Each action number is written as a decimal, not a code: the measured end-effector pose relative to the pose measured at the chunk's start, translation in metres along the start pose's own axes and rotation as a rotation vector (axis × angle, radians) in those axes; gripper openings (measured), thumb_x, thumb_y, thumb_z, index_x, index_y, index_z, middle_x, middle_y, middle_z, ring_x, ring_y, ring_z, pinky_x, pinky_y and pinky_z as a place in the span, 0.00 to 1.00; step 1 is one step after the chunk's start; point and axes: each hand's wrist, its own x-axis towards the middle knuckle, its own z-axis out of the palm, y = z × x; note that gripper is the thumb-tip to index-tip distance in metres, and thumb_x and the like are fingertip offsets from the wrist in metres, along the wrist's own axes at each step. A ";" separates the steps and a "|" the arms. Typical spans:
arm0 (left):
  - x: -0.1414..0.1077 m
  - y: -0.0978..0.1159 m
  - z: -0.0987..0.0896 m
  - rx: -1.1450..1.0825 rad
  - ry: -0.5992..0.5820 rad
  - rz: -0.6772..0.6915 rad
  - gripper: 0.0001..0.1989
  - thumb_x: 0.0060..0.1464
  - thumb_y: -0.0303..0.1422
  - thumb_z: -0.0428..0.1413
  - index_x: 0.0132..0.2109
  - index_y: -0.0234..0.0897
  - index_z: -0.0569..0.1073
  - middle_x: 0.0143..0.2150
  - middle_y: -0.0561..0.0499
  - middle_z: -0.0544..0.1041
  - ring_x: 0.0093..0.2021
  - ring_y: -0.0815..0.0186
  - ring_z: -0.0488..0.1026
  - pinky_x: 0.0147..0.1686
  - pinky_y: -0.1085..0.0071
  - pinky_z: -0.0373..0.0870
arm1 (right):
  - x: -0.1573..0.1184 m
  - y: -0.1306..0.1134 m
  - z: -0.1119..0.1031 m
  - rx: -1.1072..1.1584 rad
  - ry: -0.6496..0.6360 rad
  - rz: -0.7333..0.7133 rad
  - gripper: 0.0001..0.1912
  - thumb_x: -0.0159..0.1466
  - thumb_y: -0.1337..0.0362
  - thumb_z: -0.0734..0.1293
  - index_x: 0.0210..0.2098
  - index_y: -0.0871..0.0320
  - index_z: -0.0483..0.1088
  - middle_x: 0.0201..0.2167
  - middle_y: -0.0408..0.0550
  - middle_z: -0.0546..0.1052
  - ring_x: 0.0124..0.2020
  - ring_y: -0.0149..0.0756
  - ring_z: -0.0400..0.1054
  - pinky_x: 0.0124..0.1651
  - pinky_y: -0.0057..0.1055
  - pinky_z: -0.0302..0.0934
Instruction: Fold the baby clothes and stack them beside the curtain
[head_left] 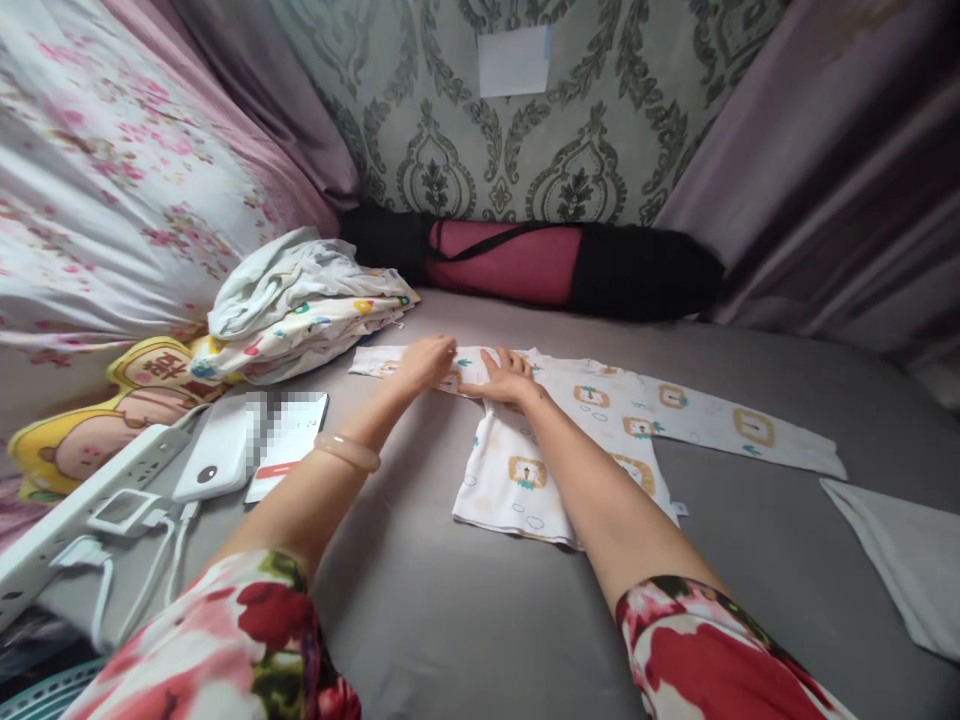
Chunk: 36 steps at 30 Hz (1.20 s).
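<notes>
A small white long-sleeved shirt (592,400) with a lion-like print lies spread on the grey sheet, its right sleeve stretched out to the right. On the left sleeve, my left hand (431,362) has its fingers curled in, and whether they pinch any cloth is hidden. My right hand (506,378) rests on the same sleeve near the shoulder, its fingers spread and thumb pointing left. A small gap separates the two hands.
A heap of light clothes (307,305) lies at the back left beside a yellow cartoon cushion (142,410). Power strip (82,510), white power bank (217,450) and cables are at left. A black and pink roll bag (510,262) lies behind; folded white cloth (900,560) is right.
</notes>
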 end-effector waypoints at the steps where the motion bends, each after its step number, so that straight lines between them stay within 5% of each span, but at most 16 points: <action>1: -0.001 0.011 0.011 -0.039 -0.008 0.054 0.13 0.60 0.36 0.50 0.46 0.36 0.74 0.45 0.43 0.76 0.48 0.59 0.71 0.50 0.65 0.65 | 0.001 0.000 0.001 -0.009 0.006 0.001 0.52 0.54 0.33 0.59 0.70 0.48 0.39 0.72 0.49 0.36 0.70 0.50 0.26 0.66 0.47 0.26; 4: -0.007 0.026 0.042 -0.115 -0.034 0.158 0.20 0.64 0.38 0.42 0.57 0.37 0.69 0.56 0.43 0.72 0.56 0.59 0.67 0.57 0.62 0.61 | 0.000 -0.001 0.001 -0.013 0.014 -0.002 0.51 0.54 0.35 0.60 0.70 0.47 0.40 0.72 0.49 0.37 0.70 0.50 0.28 0.66 0.46 0.27; 8: -0.011 -0.002 0.058 0.001 -0.035 0.041 0.24 0.65 0.41 0.38 0.64 0.40 0.61 0.66 0.45 0.61 0.66 0.57 0.55 0.63 0.57 0.50 | -0.005 -0.005 -0.002 0.006 0.012 -0.001 0.52 0.54 0.32 0.59 0.70 0.48 0.41 0.72 0.50 0.38 0.70 0.51 0.28 0.67 0.46 0.27; 13: -0.016 -0.042 0.046 0.114 -0.017 -0.104 0.26 0.66 0.42 0.37 0.66 0.40 0.59 0.68 0.43 0.58 0.68 0.54 0.52 0.63 0.53 0.49 | -0.010 -0.006 -0.005 0.022 0.019 -0.007 0.56 0.51 0.29 0.58 0.70 0.49 0.41 0.72 0.49 0.37 0.70 0.50 0.28 0.67 0.46 0.27; 19: -0.035 -0.020 0.025 0.155 0.300 -0.086 0.21 0.64 0.38 0.40 0.54 0.30 0.69 0.56 0.36 0.69 0.55 0.53 0.67 0.54 0.59 0.60 | -0.036 -0.011 -0.023 0.135 0.039 -0.070 0.47 0.59 0.38 0.61 0.69 0.54 0.46 0.71 0.53 0.42 0.71 0.48 0.32 0.68 0.45 0.27; 22: -0.042 -0.011 0.021 0.217 0.380 -0.071 0.20 0.64 0.39 0.40 0.49 0.32 0.71 0.52 0.36 0.71 0.53 0.50 0.66 0.53 0.56 0.58 | -0.058 -0.004 -0.036 0.348 0.080 -0.115 0.38 0.65 0.48 0.59 0.69 0.58 0.48 0.70 0.54 0.48 0.69 0.44 0.41 0.68 0.41 0.39; 29: -0.057 -0.002 0.023 0.178 0.289 -0.235 0.18 0.61 0.38 0.45 0.50 0.32 0.69 0.54 0.33 0.67 0.56 0.45 0.61 0.53 0.50 0.54 | -0.152 0.070 -0.059 0.664 0.229 -0.021 0.20 0.67 0.58 0.62 0.54 0.60 0.69 0.50 0.54 0.75 0.47 0.38 0.72 0.50 0.36 0.65; 36: -0.119 0.035 0.001 -0.039 -0.054 -0.327 0.20 0.52 0.48 0.48 0.31 0.38 0.76 0.32 0.44 0.75 0.39 0.53 0.71 0.37 0.63 0.64 | -0.255 0.145 -0.043 0.726 0.250 0.361 0.13 0.65 0.59 0.63 0.31 0.61 0.73 0.26 0.50 0.77 0.23 0.28 0.69 0.26 0.23 0.63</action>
